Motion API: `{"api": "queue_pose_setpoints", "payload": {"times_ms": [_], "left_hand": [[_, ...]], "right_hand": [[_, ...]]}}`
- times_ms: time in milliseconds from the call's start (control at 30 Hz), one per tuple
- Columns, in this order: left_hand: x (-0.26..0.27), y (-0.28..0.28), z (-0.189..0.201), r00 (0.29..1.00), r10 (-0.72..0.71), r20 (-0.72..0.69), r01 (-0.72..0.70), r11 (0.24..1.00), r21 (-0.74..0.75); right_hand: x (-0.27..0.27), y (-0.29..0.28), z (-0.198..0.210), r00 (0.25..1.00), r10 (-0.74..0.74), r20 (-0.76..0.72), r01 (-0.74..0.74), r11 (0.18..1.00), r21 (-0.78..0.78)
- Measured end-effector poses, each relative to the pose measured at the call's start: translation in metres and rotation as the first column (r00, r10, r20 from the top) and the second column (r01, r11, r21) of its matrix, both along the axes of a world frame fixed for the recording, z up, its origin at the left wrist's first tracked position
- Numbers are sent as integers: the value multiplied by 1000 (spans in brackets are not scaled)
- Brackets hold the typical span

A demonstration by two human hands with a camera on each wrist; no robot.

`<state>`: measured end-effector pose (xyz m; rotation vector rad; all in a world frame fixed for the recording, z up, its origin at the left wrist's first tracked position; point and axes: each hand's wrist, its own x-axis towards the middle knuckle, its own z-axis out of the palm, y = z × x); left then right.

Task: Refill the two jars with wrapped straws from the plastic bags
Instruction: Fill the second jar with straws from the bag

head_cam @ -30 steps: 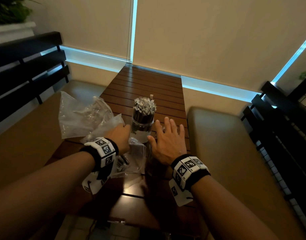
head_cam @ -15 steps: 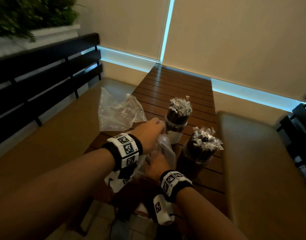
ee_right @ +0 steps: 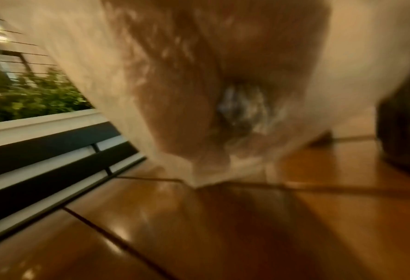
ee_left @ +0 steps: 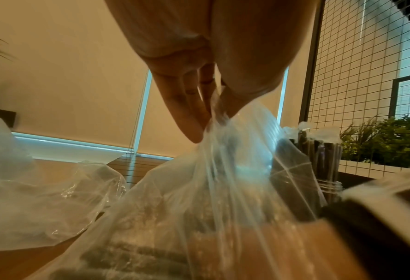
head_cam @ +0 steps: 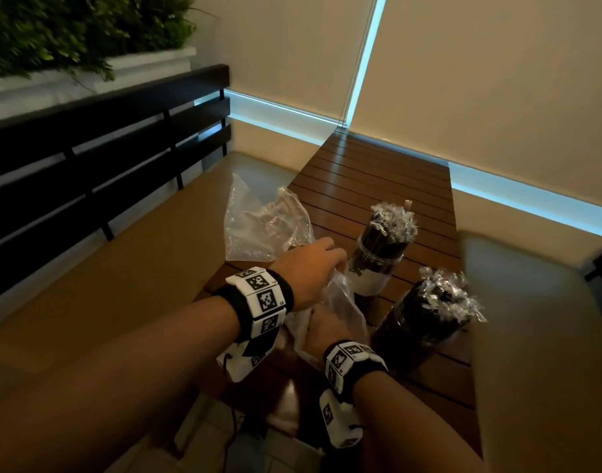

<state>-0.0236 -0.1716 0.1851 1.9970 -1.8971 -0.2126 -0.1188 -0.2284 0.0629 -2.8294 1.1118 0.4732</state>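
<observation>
Centrally, both hands at a clear crumpled plastic bag (head_cam: 340, 308) on the slatted brown wooden bench (head_cam: 371, 186).
Left hand (head_cam: 306, 274) fingers (ee_left: 187, 113) pinch the bag's gathered top; right hand (head_cam: 327, 331) lies inside it, grasp unclear. Two straw-filled glass jars (head_cam: 378, 264) (head_cam: 425, 322) stand just beside; a second clear bag (head_cam: 258, 227) lies left.

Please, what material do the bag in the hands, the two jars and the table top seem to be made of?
Bag: thin clear plastic film; it wrinkles, and the left hand pinches it.
Far jar: clear glass or hard plastic, cannot tell; straws show through.
Near jar: likely the same, though darker.
Table top: brown slats, wood by the look, glossy with reflections.
</observation>
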Motion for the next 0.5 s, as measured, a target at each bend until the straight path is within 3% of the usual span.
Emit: {"api": "queue_pose_setpoints", "payload": {"times_ms": [100, 300, 500], "left_hand": [[0, -15, -5, 998, 56, -9, -56, 998, -5], [-12, -37, -16, 983, 184, -26, -180, 976, 120], [-22, -48, -18, 979, 203, 27, -203, 948, 247]], "right_hand": [[-11, 2, 52, 995, -25, -96, 33, 995, 90], [-57, -5, 151, 980, 60, -189, -79, 992, -98], [-116, -5, 231, 968, 26, -249, -62, 988, -139]]}}
